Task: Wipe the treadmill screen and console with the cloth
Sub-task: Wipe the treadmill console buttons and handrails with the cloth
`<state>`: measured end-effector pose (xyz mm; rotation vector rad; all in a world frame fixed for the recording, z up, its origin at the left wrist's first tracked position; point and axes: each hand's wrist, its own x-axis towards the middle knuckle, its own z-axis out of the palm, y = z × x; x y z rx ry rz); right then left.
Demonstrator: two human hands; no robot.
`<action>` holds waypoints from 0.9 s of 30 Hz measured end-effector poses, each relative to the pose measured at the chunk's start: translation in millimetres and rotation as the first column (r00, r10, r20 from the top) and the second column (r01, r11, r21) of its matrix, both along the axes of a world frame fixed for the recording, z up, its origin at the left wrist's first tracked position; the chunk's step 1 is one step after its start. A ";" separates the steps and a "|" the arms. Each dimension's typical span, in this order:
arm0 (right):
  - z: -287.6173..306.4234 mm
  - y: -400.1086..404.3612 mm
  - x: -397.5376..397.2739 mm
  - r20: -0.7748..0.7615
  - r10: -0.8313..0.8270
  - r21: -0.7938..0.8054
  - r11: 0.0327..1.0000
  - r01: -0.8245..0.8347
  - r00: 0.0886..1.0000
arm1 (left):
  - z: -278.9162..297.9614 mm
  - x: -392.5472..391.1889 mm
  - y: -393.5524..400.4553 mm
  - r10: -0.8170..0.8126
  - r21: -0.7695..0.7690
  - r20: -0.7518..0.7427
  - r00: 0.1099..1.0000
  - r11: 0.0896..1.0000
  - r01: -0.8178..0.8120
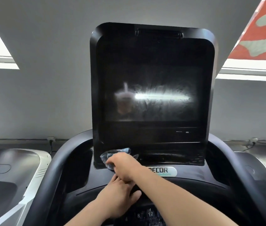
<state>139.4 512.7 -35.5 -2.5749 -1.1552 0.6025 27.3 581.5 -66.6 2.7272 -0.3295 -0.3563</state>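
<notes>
Head camera looks forward and down at a black treadmill console [186, 181] with a large dark glossy screen [152, 93] set in a rounded black plastic housing, filling the middle of the frame. Streaky smears and a bright horizontal glare cross the screen's centre, with a pale reflection at its left. Below the screen, at the lower left corner of the housing, a crumpled dark bluish-grey cloth [112, 152] lies pressed against the glossy black panel. The right hand [122, 165] reaches in from the lower right of the frame and rests on top of the cloth, fingers curled down over it, gripping it against the panel. The left hand [120, 196] comes up from the bottom centre; its straight fingers lie flat on the console just beneath the right wrist, holding nothing, thumb spread out to the right. A white oval brand badge [163, 171] sits just right of the right hand, partly covered by the forearm. Numbered buttons [148, 215] show faintly at the bottom centre. At the lower left of the frame stands a neighbouring white and grey machine [14, 173]. Behind, a grey wall [47, 95] spans the background, with red patterned panels [259, 30] in the upper right corner.
</notes>
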 end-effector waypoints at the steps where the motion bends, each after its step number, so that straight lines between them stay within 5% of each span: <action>1: -0.6 8.7 0.9 -0.007 0.028 -0.004 1.000 -0.028 1.000 | 1.1 -3.5 2.9 0.029 -0.060 0.015 0.999 0.998 -0.028; 12: 4.2 20.0 -7.1 -0.102 0.172 -0.028 0.984 -0.176 0.980 | -10.0 -45.6 40.4 0.398 -0.338 0.247 0.883 0.890 -0.307; 17: 3.2 -16.2 -8.9 -0.012 0.097 -0.042 0.994 -0.098 0.995 | -3.4 -34.0 36.0 0.662 -0.461 0.193 0.724 0.712 -0.529; 27: -24.0 -214.5 43.1 0.102 -0.353 0.000 0.935 0.355 0.930 | -1.1 1.7 -44.5 0.390 -0.002 0.029 0.920 0.921 -0.390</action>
